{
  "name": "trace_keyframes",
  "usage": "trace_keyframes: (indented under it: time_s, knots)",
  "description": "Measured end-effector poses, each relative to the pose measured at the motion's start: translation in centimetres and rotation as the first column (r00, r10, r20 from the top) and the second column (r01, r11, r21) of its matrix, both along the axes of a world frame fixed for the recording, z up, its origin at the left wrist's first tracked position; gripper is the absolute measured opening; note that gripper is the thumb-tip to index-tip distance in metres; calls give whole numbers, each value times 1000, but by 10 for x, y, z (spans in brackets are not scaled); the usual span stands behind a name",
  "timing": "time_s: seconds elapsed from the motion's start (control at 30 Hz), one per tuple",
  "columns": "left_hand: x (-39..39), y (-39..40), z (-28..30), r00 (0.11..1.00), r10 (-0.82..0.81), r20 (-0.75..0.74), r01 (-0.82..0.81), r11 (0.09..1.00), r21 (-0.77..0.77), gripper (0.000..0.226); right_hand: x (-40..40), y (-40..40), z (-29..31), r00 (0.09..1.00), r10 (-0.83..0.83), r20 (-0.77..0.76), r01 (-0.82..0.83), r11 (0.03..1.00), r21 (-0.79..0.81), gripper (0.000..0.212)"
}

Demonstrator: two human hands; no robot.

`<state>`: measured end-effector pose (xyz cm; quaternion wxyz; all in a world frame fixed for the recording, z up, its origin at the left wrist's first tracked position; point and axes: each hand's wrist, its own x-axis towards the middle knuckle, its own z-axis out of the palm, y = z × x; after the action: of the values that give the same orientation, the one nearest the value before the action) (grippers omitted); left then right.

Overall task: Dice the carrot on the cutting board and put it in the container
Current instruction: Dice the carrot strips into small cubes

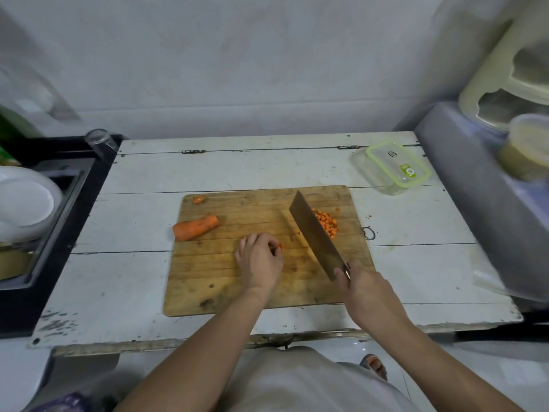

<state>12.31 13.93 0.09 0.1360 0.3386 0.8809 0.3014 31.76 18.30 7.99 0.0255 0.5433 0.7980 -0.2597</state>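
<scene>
Both hands are working over the board (208, 281): the right hand (361, 285) is gripping the cleaver (315, 233), seemingly herding the dice (326, 223) aside, while the left hand (261, 257) is curling over orange bits, apparently gathering them. An uncut carrot (194, 228) is waiting left, rough-skinned; the container (392, 168), lidded, is sitting beyond.

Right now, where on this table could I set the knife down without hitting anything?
Bare tabletop lies left of the cutting board, and behind it toward the wall. The board's near left corner is free too. Crowded: the right side, with diced carrot, cleaver and container.
</scene>
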Motion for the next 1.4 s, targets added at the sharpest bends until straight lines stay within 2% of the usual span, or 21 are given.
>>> trace_keyframes:
  time_s: [0.1, 0.17, 0.23, 0.3, 0.43, 0.57, 0.7, 0.83, 0.9, 1.0, 1.07, 1.17, 1.27, 1.37, 1.4]
  knots:
    - [-1, -2, 3, 998, -55, -24, 55, 998, -5, 14, 4, 2, -1, 1000, -15, -9, 15, 1000, -19, 29]
    - [1, -12, 3, 967, -204, -154, 208, 978, 11, 24, 6, 2, 0, 999, -37, -29, 36, 999, -30, 31]
    - [3, -25, 0, 857, -385, -343, 394, 918, -45, 31, 7, 3, 2, 998, -48, -49, 47, 999, -27, 31]
    - [4, -36, -2, 763, -488, -424, 480, 867, -135, 34, 8, 5, 2, 998, -47, -51, 46, 999, -19, 31]
    - [-1, -47, -2, 689, -559, -461, 539, 821, -189, 31, 6, 6, 4, 998, -41, -49, 40, 999, -28, 31]
    - [-1, -52, -2, 719, -557, -416, 568, 816, -111, 15, 2, 6, 3, 997, -41, -62, 38, 998, -49, 29]
    - [-3, -51, -6, 784, -534, -315, 540, 838, -77, 9, -2, 6, 2, 997, -31, -69, 28, 999, -46, 24]
    - [0, -46, -3, 793, -523, -312, 534, 843, -55, 11, -2, 8, 2, 997, -40, -66, 37, 998, -46, 28]
    - [-15, -43, 7, 859, -423, -288, 433, 901, -33, 13, -2, 9, 2, 996, -53, -72, 49, 997, -57, 28]
    - [-72, -29, 25, 912, -172, -371, 178, 984, -18, 14, -4, 12, 4, 995, -59, -79, 54, 996, -68, 32]
    - [-118, -18, 40, 920, -54, -388, 35, 998, -57, 15, -9, 15, 7, 994, -55, -90, 49, 996, -69, 31]
    - [-167, -11, 56, 926, -23, -377, -47, 983, -177, 19, -20, 19, 9, 991, -34, -128, 28, 999, -43, 27]
    - [-186, -14, 60, 929, -71, -363, -54, 945, -324, 35, -30, 20, 10, 992, -20, -125, 17, 1000, -24, 29]
    - [-179, -16, 54, 944, -105, -313, -20, 929, -370, 56, -31, 20, 5, 993, -24, -112, 20, 999, -37, 30]
    - [-173, -16, 50, 942, -102, -319, -25, 928, -371, 53, -30, 19, 5, 993, -28, -113, 23, 999, -47, 29]
